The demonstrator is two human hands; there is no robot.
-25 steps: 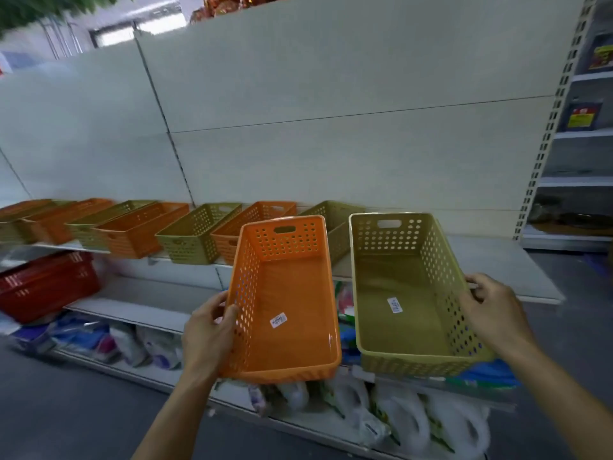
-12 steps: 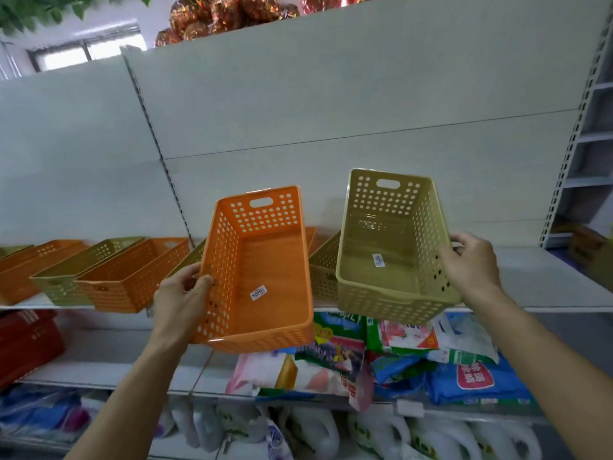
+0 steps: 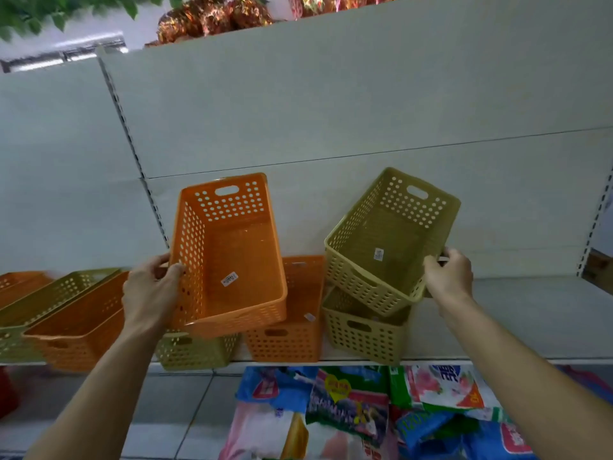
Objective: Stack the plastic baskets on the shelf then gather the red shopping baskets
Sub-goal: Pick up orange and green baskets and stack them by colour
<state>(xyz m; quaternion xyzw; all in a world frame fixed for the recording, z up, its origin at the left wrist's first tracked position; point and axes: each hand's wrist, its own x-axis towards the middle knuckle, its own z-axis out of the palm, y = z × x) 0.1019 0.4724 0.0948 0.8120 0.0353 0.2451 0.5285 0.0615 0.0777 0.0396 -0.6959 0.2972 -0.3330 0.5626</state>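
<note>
My left hand [image 3: 149,290] grips the left wall of an orange perforated basket [image 3: 238,260], held tilted above the shelf. My right hand [image 3: 449,277] grips the right rim of an olive-green basket [image 3: 388,240], tilted and resting partly in another olive basket [image 3: 363,333] that stands on the shelf. Between them an orange basket [image 3: 288,336] stands on the shelf. An olive basket [image 3: 195,351] sits below the held orange one. Further left lie an orange basket [image 3: 79,327] and an olive basket [image 3: 43,300]. A red shape [image 3: 6,390] shows at the lower left edge.
The white shelf [image 3: 517,313] extends bare to the right of the baskets. Below it, colourful product bags [image 3: 358,406] are piled. White back panels rise behind; foil-wrapped goods [image 3: 212,18] sit on top.
Both baskets have moved closer to the shelf. The olive basket has tipped and dropped onto the olive one on the shelf; the orange one now hangs over the shelf row.
</note>
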